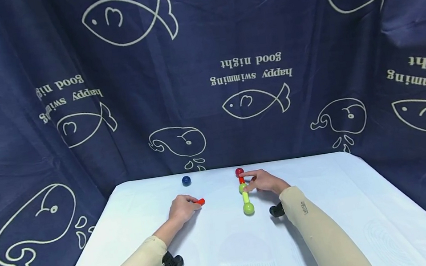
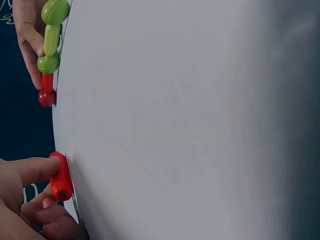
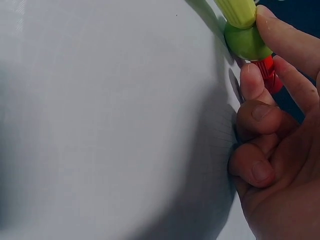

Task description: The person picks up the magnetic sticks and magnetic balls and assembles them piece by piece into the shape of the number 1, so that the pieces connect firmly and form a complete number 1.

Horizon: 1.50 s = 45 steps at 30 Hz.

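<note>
My left hand [image 1: 182,207] pinches a short red rod [image 2: 62,182] between thumb and fingers, close over the white table. To its right lies a chain of toy balls and rods: a light-green ball [image 1: 249,209] nearest me, a yellow-green rod [image 1: 245,197], a green ball [image 3: 247,44], a red rod [image 1: 241,179] and a dark red ball [image 1: 239,172] at the far end. My right hand [image 1: 264,181] holds this chain from its right side. The thumb is at the middle green ball and yellow-green rod, while the index finger reaches along the red rod; its remaining fingers are curled.
A dark blue ball [image 1: 186,181] sits near the table's back edge, left of the chain. Behind the white table [image 1: 227,243] hangs a navy curtain [image 1: 196,63] with fish and whale drawings. Black wrist devices [image 1: 172,263] stick out below both sleeves.
</note>
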Each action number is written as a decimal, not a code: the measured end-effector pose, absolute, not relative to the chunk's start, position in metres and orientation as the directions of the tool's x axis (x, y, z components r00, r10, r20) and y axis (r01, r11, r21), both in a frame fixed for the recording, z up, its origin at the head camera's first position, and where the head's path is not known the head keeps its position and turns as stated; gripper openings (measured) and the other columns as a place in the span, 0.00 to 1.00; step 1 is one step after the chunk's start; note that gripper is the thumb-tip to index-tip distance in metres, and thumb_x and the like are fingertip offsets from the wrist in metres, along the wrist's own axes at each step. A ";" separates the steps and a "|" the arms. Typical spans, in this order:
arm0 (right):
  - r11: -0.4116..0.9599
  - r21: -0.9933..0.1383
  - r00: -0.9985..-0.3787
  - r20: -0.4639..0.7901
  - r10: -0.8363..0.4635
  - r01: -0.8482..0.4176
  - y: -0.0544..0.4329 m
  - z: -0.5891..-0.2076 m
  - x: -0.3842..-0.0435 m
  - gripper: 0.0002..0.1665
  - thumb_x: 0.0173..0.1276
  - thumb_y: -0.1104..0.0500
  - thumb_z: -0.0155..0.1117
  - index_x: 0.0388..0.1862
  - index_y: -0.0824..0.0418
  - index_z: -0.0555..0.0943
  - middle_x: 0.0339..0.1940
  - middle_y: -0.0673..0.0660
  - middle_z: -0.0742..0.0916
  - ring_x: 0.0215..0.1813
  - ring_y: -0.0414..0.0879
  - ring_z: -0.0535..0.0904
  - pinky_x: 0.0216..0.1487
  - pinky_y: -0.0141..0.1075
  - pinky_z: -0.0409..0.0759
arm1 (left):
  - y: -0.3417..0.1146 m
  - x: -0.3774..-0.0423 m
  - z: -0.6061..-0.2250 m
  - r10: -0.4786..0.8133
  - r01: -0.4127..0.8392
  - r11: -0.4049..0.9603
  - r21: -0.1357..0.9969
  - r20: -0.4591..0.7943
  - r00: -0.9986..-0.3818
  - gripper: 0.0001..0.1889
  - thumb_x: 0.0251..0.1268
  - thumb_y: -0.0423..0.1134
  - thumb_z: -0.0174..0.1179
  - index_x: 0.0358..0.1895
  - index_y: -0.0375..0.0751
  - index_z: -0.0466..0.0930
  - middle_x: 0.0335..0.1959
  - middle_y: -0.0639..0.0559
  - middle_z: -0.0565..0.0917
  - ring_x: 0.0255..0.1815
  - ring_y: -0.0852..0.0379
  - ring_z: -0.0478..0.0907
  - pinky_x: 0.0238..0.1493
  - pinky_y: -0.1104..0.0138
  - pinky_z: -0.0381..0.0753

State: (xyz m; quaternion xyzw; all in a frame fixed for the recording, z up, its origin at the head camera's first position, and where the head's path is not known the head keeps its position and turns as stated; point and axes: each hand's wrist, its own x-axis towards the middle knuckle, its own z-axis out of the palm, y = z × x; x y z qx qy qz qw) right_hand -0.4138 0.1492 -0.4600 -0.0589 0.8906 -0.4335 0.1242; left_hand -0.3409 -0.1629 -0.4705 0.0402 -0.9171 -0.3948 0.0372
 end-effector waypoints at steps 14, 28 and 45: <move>0.623 -0.782 -0.962 -0.189 -0.196 0.026 0.150 -0.462 -0.416 0.42 0.55 0.51 0.80 0.70 0.43 0.76 0.41 0.56 0.79 0.30 0.45 0.70 0.30 0.33 0.68 | -0.159 -0.334 -0.466 -0.125 -0.085 0.699 0.710 0.004 -0.992 0.06 0.53 0.38 0.70 0.32 0.40 0.89 0.31 0.50 0.88 0.29 0.55 0.79 0.30 0.67 0.73; 0.621 -0.783 -0.960 -0.190 -0.205 0.022 0.150 -0.463 -0.416 0.43 0.54 0.49 0.81 0.70 0.43 0.76 0.42 0.56 0.80 0.32 0.46 0.71 0.32 0.33 0.69 | -0.153 -0.330 -0.464 -0.107 -0.080 0.690 0.719 -0.008 -0.994 0.08 0.51 0.42 0.73 0.28 0.40 0.89 0.20 0.54 0.85 0.20 0.59 0.78 0.23 0.68 0.71; 0.619 -0.785 -0.960 -0.175 -0.221 0.001 0.150 -0.460 -0.413 0.43 0.55 0.52 0.81 0.71 0.45 0.76 0.40 0.55 0.81 0.36 0.46 0.72 0.33 0.32 0.72 | -0.139 -0.315 -0.460 -0.054 -0.055 0.586 0.808 -0.029 -0.998 0.09 0.47 0.40 0.74 0.25 0.38 0.90 0.21 0.53 0.85 0.19 0.58 0.73 0.22 0.69 0.69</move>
